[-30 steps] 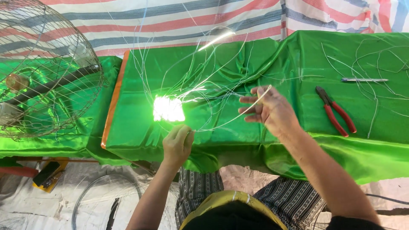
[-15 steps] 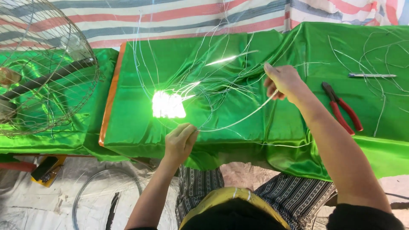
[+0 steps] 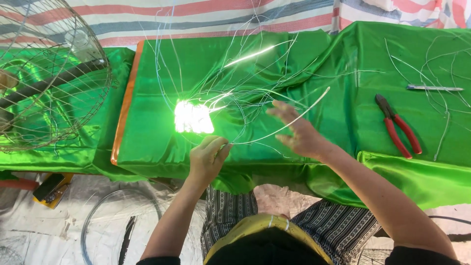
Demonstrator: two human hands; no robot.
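One end of a thin curved wire (image 3: 274, 128) is pinched in the left hand (image 3: 207, 157); its length is stretched up-right over the green cloth (image 3: 343, 113), past the open, empty right hand (image 3: 299, 133).

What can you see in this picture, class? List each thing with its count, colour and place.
wire bundle: one tangle, silvery, middle of the cloth
green cloth: one, shiny green, covering the table
pliers: one, red handles, right on the cloth
loose wires: several, silvery, far right
metal rod: one, grey, above the pliers
fan guard: one, wire grey, far left
wire coil: one, grey, on the floor
left hand: fingers pinching the wire bundle
right hand: fingers spread, over the wire
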